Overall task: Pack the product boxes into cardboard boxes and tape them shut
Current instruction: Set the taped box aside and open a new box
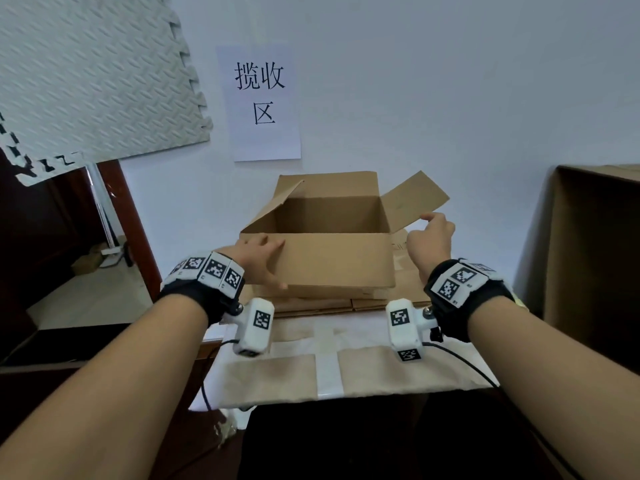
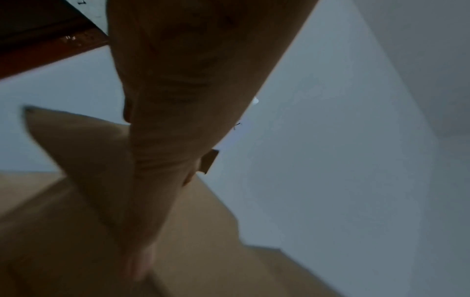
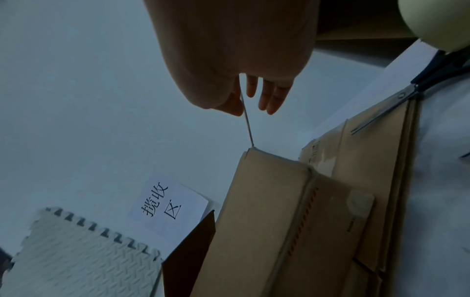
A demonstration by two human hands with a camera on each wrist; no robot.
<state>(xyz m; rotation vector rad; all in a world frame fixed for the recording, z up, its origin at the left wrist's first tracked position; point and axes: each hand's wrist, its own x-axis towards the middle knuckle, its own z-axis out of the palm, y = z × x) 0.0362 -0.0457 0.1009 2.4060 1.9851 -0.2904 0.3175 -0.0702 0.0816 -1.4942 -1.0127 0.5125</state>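
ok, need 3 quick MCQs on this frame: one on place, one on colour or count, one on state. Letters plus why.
1. The open cardboard box sits on:
A. flattened cartons
B. the floor
C. a chair

2. Characters on the paper sign:
A. one
B. three
C. five

3. The right hand:
A. hangs idle
B. pinches the right flap
C. holds scissors

Key:
1 A, flat cardboard shows beneath the box.
2 B, two characters above, one below.
3 B, the right wrist view shows the flap edge in its grip.
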